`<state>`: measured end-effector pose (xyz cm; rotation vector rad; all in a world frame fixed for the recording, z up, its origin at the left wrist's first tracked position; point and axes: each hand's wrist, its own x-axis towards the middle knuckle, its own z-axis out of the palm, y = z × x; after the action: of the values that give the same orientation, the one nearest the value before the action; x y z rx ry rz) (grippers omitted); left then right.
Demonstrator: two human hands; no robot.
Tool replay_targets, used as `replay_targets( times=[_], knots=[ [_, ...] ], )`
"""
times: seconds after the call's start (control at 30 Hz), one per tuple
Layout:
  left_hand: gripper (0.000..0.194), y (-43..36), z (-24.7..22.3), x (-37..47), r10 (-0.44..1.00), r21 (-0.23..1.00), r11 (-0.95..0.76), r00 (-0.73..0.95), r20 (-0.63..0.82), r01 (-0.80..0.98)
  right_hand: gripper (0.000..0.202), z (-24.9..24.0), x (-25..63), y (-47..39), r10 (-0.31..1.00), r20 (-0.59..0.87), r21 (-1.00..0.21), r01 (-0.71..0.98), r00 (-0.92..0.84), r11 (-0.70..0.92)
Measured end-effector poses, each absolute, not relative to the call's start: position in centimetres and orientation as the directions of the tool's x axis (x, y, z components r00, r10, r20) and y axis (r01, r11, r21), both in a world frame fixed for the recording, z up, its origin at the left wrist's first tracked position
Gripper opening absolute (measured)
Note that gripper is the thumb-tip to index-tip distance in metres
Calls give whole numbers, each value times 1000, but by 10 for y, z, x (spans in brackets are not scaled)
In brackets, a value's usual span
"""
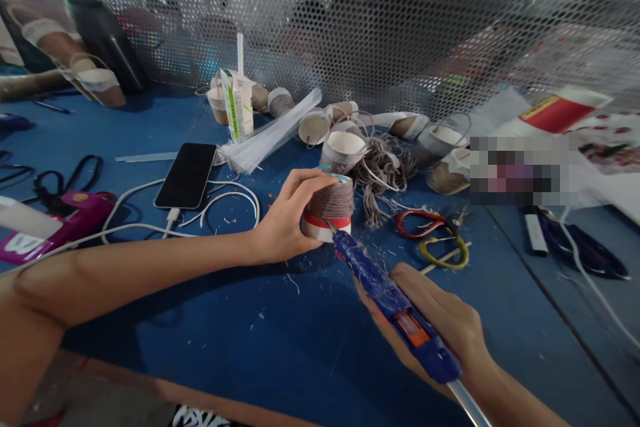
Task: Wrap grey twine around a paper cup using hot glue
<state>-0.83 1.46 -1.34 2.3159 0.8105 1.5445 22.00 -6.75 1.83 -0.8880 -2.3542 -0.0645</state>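
Observation:
My left hand (285, 213) grips a small paper cup (330, 207), fingers over its top edge and thumb low on its side. Grey-brown cord is wound around most of the cup, and a red and white band shows below the winding. In my right hand (445, 320) is a blue hot glue gun (395, 300), with a clear glue stick (470, 403) coming out of its back end. The gun's nozzle points at the lower edge of the wound cord; whether it touches cannot be made out. Strands of loose grey cord (383, 173) lie behind the cup.
A phone (186, 175) on a white cable lies at left, near a purple glue gun (65, 220). Scissors with red and yellow handles (440, 233) lie at right. Behind are white cups (344, 147), clear glue sticks (275, 137) and a perforated metal screen (320, 20).

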Motion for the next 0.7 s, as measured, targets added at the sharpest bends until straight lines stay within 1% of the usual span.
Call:
replay_targets(
  times=[0.13, 0.3, 0.53, 0.7],
  knots=[
    [76, 15, -12, -10, 569, 493, -818, 295, 768, 296, 11, 18, 222, -68, 580, 561, -158, 611, -591, 776],
    [76, 14, -11, -10, 577, 514, -816, 311, 755, 265, 11, 18, 222, -68, 556, 587, -93, 634, -588, 768],
    [73, 18, -17, -8, 577, 541, -816, 268, 771, 202, 15, 19, 222, -70, 553, 615, -93, 645, -562, 758],
    [76, 21, -20, -8, 582, 563, -812, 277, 764, 153, 17, 21, 223, -70, 520, 653, -85, 629, -551, 773]
  ],
)
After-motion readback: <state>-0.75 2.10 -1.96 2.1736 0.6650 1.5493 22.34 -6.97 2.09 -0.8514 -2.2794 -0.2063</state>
